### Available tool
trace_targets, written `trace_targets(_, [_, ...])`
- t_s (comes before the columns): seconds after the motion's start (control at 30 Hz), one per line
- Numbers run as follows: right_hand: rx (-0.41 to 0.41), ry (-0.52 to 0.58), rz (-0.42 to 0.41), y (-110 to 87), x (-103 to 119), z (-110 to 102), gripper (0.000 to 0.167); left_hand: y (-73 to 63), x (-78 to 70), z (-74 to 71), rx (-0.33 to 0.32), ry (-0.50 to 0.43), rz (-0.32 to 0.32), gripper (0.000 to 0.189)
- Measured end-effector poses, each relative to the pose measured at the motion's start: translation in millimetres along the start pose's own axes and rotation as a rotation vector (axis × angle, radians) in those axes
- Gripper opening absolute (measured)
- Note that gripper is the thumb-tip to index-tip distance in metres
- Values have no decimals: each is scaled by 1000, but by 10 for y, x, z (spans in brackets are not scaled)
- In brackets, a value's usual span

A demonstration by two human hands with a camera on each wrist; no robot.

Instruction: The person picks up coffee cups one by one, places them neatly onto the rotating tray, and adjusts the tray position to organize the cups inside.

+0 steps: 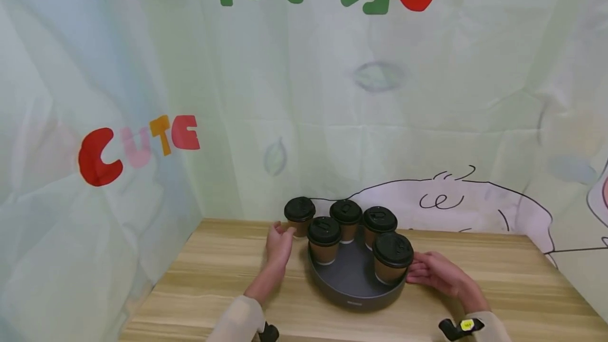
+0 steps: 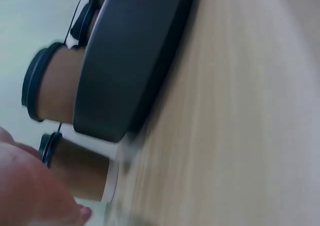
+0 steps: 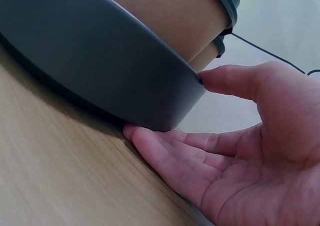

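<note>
A takeaway coffee cup [image 1: 299, 223], brown with a black lid, stands on the table just left of a round dark grey tray [image 1: 357, 300]. My left hand [image 1: 279, 247] is at this cup's left side, fingertips close to it; in the left wrist view the hand [image 2: 35, 186] partly overlaps the cup [image 2: 80, 168]. My right hand [image 1: 437, 272] holds the tray's right side. In the right wrist view its thumb touches the tray's [image 3: 105, 60] upper rim and its fingers reach under the bottom edge. Several matching cups stand upright in the tray, the nearest cup [image 1: 387, 272] at the right.
The wooden table [image 1: 214, 278] extends to both sides of the tray. A printed fabric backdrop [image 1: 304, 94] with coloured letters and drawings hangs behind the table and along its left side.
</note>
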State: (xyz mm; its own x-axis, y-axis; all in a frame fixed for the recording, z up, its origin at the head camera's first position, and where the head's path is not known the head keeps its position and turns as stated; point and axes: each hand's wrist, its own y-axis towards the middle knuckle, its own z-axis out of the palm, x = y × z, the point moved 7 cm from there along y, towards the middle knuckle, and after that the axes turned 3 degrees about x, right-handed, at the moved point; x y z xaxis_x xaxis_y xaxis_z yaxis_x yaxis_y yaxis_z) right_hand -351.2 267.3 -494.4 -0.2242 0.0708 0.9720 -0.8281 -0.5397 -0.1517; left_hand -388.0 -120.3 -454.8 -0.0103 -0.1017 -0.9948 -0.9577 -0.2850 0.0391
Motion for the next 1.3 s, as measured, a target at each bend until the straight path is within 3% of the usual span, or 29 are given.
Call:
trace_targets(0.1, [-16,-3,0,-12,3,-18,36,137,-101,0,-37,-13,133,65])
trace_targets(0.2, [-17,-5,-7,-23,14,-31,36,234,-168,47,2,46,232,72])
trace_targets(0.33, [-16,-4,-15,-23,14,-41,36,309,-210,127,79,150,295,83])
trace_targets(0.43, [-23,-5,-14,-19,6,-51,36,348,-243,180,99,214,318,89])
trace_targets(0.63, [-29,0,-22,-4,9,-38,37,471,-224,258,72,317,323,96])
trace_targets(0.87, [-18,-12,-20,45,-9,9,37,519,-168,258,50,303,289,98])
trace_targets(1.3, [-40,4,-11,16,-5,-3,37,551,-115,241,36,319,327,90])
